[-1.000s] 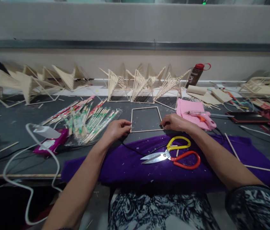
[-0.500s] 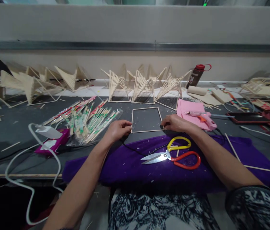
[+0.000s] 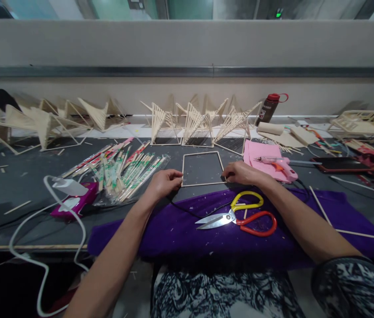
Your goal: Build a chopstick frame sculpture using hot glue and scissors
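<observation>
A four-sided frame of thin wooden sticks (image 3: 201,153) lies on the dark tabletop in front of me. My left hand (image 3: 165,182) pinches its near left corner between thumb and fingers. At the near right corner, my right hand (image 3: 240,172) is closed on the frame; its fingertips are partly hidden. Scissors (image 3: 230,217) with one yellow and one red handle lie on a purple cloth (image 3: 180,238), closer to me than the frame. To the right of my right hand, a pink glue gun (image 3: 278,164) rests on a pink cloth (image 3: 256,149).
Wrapped chopsticks (image 3: 130,174) lie in a heap on the left, beside a magenta power socket (image 3: 76,203) with a white cable. Several wooden stick models (image 3: 195,121) line the back. A bottle (image 3: 268,109), a phone (image 3: 339,164) and loose sticks (image 3: 359,234) are on the right.
The view has tilted up slightly, so everything sits a little lower in the picture. Both hands keep their hold on the frame's near corners.
</observation>
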Demonstrator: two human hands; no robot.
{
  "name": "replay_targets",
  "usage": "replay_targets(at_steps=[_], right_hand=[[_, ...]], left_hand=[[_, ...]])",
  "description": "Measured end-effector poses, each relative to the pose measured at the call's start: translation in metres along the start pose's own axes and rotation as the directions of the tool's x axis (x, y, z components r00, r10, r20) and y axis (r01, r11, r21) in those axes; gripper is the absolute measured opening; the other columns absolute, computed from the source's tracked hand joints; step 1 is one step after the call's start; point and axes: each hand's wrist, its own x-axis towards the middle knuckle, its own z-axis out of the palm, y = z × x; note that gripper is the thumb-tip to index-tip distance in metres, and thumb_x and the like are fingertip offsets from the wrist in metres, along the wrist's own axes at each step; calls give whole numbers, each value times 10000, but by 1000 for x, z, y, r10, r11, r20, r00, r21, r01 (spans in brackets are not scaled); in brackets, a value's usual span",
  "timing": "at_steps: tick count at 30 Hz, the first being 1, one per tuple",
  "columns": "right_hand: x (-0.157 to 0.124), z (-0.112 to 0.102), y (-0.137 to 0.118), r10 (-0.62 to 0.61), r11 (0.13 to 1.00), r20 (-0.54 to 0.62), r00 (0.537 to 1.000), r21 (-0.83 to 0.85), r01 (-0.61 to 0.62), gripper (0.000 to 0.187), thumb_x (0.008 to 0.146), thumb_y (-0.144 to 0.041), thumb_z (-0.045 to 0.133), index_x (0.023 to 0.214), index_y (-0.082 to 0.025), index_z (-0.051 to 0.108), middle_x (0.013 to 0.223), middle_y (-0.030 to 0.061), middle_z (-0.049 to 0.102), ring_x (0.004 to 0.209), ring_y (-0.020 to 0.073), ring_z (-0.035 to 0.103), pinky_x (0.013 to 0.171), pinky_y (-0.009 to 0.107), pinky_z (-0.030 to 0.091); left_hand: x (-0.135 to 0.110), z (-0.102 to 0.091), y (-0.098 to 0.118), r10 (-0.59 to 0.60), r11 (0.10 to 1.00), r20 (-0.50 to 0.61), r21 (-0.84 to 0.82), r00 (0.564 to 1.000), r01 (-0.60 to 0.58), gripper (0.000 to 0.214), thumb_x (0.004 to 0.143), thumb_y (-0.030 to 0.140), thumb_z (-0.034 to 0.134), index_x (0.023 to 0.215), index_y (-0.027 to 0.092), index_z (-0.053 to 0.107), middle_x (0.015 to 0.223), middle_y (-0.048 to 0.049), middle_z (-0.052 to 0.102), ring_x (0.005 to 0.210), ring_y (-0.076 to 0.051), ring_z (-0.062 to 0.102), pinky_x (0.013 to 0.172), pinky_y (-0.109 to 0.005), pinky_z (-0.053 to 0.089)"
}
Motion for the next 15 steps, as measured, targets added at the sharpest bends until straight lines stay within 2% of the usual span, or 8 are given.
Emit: replay_targets(at_steps=[5,15], right_hand=[[-1,-2,-4,1,1000,12,1000,-8,-1,231,728,-143,560,909,-143,703,872,61,695,812,168,602,685,214,402],[1,-1,-3,16,1000,6,1000,-20,-16,258,725,-150,573,945,-140,708,907,71,694,807,166,610,684,210,411]], left_hand=[[3,0,-7,58,997,-13,50,998,-57,403,612,389,644,917,127,673,730,-62,691,582,-157,626,571,-273,502],[0,1,1,24,998,-32,55,999,-23,429,588,405,652,917,131,679,693,-46,683,567,-152,607,557,-259,490]])
